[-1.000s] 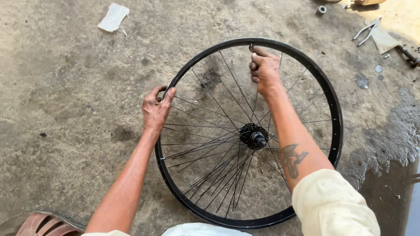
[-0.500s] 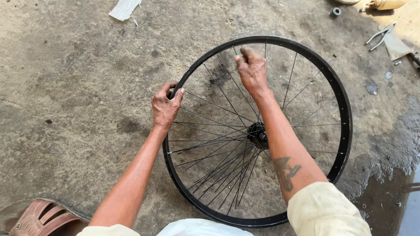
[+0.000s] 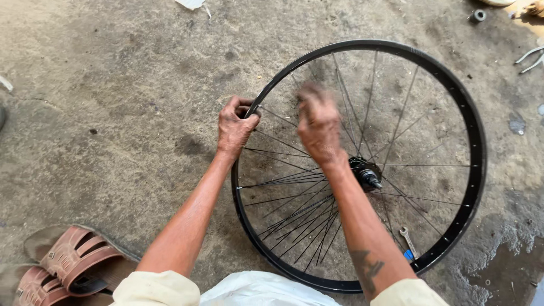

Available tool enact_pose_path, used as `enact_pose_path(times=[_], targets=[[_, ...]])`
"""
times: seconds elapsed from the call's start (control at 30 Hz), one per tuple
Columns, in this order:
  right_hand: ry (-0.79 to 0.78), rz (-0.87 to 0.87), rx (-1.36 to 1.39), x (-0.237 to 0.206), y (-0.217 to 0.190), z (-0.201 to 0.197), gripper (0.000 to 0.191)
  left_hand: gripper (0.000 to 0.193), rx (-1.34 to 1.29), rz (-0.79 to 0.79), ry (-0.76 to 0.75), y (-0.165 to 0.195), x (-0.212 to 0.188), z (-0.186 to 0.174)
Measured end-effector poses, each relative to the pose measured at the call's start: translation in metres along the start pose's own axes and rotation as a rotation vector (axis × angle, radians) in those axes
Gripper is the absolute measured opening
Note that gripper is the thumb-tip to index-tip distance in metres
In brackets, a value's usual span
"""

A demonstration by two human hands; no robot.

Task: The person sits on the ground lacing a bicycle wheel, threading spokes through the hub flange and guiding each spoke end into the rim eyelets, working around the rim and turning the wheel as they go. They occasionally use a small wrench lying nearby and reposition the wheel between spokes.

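Note:
A black bicycle wheel rim [image 3: 475,141] lies flat on the concrete floor, its thin spokes running to a hub [image 3: 367,173] near the middle. My left hand [image 3: 235,126] grips the rim at its upper left edge. My right hand [image 3: 318,124] hovers over the spokes inside the rim, blurred by motion; whether it holds anything I cannot tell. A small wrench [image 3: 408,242] with a blue handle end lies on the floor inside the rim, lower right.
Brown sandals [image 3: 68,263] sit at the lower left. A white scrap [image 3: 191,3] lies at the top edge. Pliers [image 3: 530,58] and a small round part [image 3: 477,15] lie at the upper right. A wet patch [image 3: 504,266] darkens the floor at lower right.
My right hand has left the rim's far edge and moved down and left over the spokes. My left hand stays gripping the rim. The view has shifted left.

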State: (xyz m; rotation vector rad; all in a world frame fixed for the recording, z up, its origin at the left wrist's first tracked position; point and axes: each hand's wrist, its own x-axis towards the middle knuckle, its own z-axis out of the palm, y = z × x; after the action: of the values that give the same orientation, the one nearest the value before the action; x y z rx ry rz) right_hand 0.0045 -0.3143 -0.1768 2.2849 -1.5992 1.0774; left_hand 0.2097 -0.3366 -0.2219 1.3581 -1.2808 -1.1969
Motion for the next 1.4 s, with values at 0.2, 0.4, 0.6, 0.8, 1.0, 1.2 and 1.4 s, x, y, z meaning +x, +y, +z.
enact_pose_path(times=[0.2, 0.4, 0.6, 0.8, 1.0, 1.2, 1.4], targets=[[-0.425, 0.234, 0.201, 0.003, -0.029, 0.021, 0.019, 0.025, -0.270, -0.036, -0.071, 0.003, -0.002, 0.004], [-0.333, 0.252, 0.145, -0.025, -0.028, 0.040, 0.023, 0.016, -0.271, -0.030, -0.069, 0.006, 0.001, 0.006], [0.139, -0.058, -0.192, -0.022, 0.014, 0.034, 0.027, 0.019, -0.306, -0.006, -0.070, 0.007, -0.003, 0.001], [-0.406, 0.711, 0.258, -0.002, 0.014, 0.013, 0.039, 0.018, -0.292, -0.087, -0.069, 0.014, 0.000, 0.000], [-0.018, 0.004, -0.020, -0.041, -0.016, -0.009, 0.031, 0.016, -0.371, -0.119, -0.091, 0.017, -0.001, -0.001], [-0.495, 0.036, 0.074, -0.092, -0.092, -0.020, 0.057, 0.019, -0.358, -0.131, -0.108, 0.014, 0.000, -0.003], [-0.453, 0.146, 0.141, -0.085, -0.093, -0.054, 0.056, 0.037, -0.099, -0.081, -0.109, 0.008, -0.002, -0.003]])
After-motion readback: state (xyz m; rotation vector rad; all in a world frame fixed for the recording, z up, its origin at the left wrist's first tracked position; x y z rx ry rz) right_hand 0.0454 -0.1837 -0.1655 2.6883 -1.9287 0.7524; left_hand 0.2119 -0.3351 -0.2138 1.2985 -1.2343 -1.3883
